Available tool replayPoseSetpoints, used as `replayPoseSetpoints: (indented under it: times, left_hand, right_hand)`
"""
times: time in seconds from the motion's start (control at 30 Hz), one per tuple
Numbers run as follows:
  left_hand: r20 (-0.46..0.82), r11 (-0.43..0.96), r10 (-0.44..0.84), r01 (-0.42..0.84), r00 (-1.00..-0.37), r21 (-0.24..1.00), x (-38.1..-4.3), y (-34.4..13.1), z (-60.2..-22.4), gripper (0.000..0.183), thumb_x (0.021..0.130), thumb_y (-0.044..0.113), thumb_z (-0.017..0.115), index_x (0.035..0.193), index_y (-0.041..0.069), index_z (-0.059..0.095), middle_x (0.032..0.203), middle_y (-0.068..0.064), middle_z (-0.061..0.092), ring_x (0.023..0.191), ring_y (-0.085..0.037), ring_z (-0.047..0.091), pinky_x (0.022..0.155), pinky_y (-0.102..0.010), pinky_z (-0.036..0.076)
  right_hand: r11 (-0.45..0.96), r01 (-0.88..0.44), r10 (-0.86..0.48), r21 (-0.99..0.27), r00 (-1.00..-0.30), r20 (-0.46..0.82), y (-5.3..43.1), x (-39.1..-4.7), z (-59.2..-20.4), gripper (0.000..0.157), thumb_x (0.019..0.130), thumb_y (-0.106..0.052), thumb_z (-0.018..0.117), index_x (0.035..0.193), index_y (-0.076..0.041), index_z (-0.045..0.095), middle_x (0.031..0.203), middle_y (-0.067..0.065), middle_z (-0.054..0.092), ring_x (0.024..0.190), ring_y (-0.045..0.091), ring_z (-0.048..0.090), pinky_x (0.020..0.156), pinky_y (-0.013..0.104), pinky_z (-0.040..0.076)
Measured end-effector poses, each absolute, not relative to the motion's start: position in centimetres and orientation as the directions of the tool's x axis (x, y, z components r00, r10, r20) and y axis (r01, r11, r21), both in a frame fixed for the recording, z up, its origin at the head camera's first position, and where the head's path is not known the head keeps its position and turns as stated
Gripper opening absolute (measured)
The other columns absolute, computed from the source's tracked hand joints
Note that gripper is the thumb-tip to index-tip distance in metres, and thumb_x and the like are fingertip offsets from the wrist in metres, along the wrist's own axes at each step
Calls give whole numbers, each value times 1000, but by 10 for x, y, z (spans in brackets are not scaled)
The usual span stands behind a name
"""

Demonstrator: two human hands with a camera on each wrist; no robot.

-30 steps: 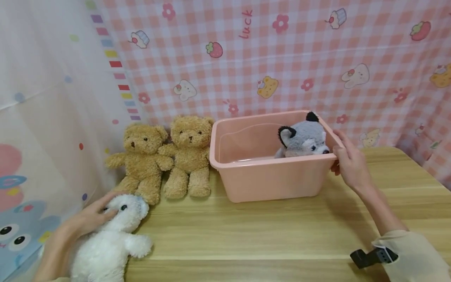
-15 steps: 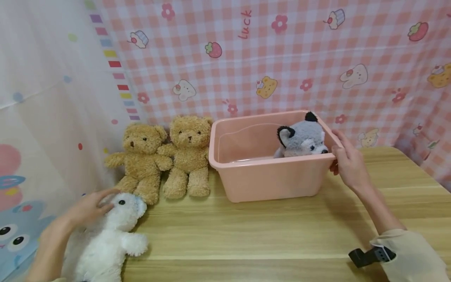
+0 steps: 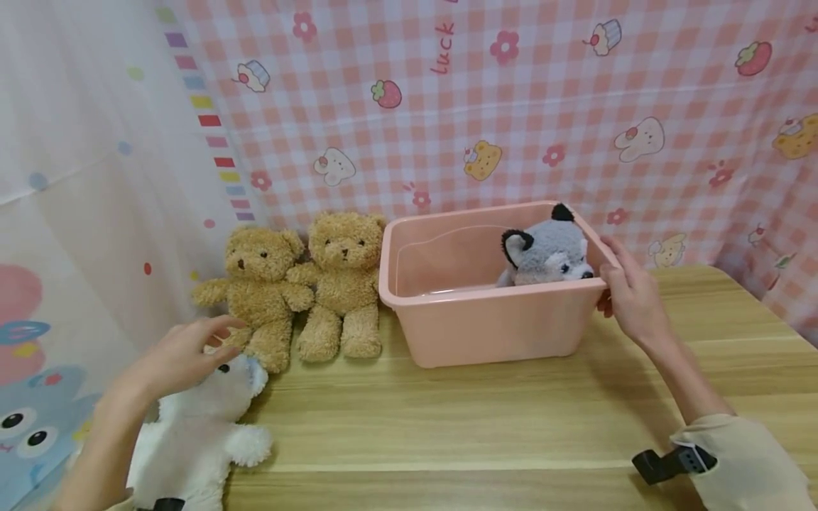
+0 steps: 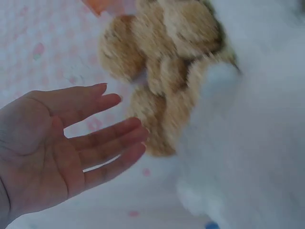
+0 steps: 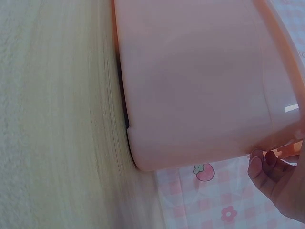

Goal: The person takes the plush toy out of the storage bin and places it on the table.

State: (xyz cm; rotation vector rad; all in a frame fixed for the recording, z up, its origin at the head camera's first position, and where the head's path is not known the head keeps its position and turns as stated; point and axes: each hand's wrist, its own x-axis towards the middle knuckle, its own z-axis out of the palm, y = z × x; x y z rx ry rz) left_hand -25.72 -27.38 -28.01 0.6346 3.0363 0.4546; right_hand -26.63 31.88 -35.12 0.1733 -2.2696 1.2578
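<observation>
My left hand [image 3: 182, 358] hovers over the head of a white plush animal [image 3: 192, 440] at the lower left. In the left wrist view that hand [image 4: 62, 148] has its fingers extended and its palm bare, apart from the blurred white fur [image 4: 252, 138]. My right hand [image 3: 639, 301] grips the right end of the rim of a pink plastic bin [image 3: 498, 330]. The right wrist view shows its curled fingers [image 5: 256, 167] at the bin's edge. Inside the bin, at the right, sits a grey husky plush [image 3: 546, 248], its lower body hidden by the front wall.
Two brown teddy bears [image 3: 262, 298] sit side by side left of the bin, against the checked cloth backdrop [image 3: 409, 142]. A white patterned curtain [image 3: 96, 213] closes off the left side. The wooden tabletop [image 3: 447, 433] stretches in front of the bin.
My left hand has lifted off the white plush animal's head and shifted up and right, its fingers now nearer the left teddy bear. The right hand, the bin and the husky plush stay put.
</observation>
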Motion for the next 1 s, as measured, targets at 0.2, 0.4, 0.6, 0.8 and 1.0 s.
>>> replayPoseSetpoints:
  times: [0.2, 0.4, 0.6, 0.8, 1.0]
  left_hand:
    - [149, 815, 464, 487, -873, 313, -257, -233, -265, 35, 99, 13, 63, 130, -3, 62, 121, -21, 67, 103, -37, 66, 83, -54, 56]
    - [237, 753, 521, 573, -820, 324, -257, -189, -250, 28, 99, 7, 62, 126, -1, 65, 116, -15, 69, 101, -31, 66, 82, -48, 58]
    - [299, 688, 568, 642, -767, 338, -254, -147, -245, 29, 99, 7, 62, 126, 0, 64, 115, -13, 68, 102, -29, 64, 82, -45, 57]
    - [369, 640, 578, 685, -728, 349, -261, -114, -251, 31, 99, 9, 63, 129, 1, 63, 121, -16, 64, 110, -33, 62, 91, -48, 55]
    - [402, 619, 581, 704, -708, 347, -264, -89, -257, 33, 99, 11, 63, 130, 2, 63, 121, -16, 62, 106, -30, 62, 88, -45, 55]
  right_hand:
    - [564, -356, 140, -745, -848, 511, 320, -266, -350, 54, 105, -21, 34, 156, -7, 36, 62, 16, 57, 45, 16, 53, 41, 25, 47]
    - [564, -354, 143, -746, -848, 511, 321, -266, -350, 53, 105, -21, 34, 156, -6, 36, 63, 16, 57, 45, 16, 53, 41, 25, 47]
    - [555, -352, 143, -754, -853, 503, 320, -266, -351, 53, 105, -21, 33, 157, -6, 35, 65, 18, 57, 47, 17, 54, 42, 25, 47]
    - [555, -351, 140, -754, -854, 501, 320, -266, -351, 54, 105, -21, 33, 156, -6, 35, 65, 17, 57, 47, 17, 54, 42, 26, 48]
    - [541, -361, 136, -760, -854, 503, 319, -266, -351, 53, 105, -20, 33, 157, -6, 35, 63, 17, 56, 46, 19, 54, 42, 26, 48]
